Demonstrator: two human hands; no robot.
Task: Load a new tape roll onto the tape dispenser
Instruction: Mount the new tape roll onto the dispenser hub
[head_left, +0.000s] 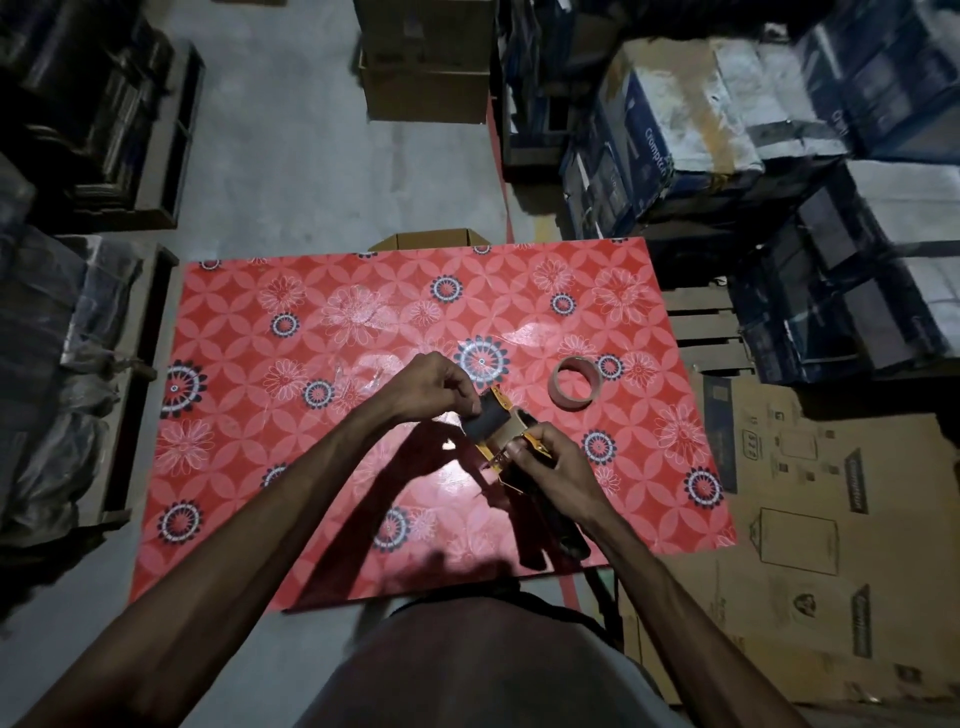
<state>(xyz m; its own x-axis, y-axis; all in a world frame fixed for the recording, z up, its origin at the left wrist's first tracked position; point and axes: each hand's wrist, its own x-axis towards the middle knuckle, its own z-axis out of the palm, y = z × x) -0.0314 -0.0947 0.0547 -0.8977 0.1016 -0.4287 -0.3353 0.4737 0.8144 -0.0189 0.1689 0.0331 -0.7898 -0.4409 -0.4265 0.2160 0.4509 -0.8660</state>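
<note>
The tape roll lies unloaded near the counter's right edge. The right hand grips the tape dispenser; the left hand pinches its black hub, so loading remains.

Around the tape roll the red tabletop lies bare on its far, left and right sides, open to reach, while just near-left of the roll both hands hold the dispenser above the tabletop, blocking that one approach.
</note>
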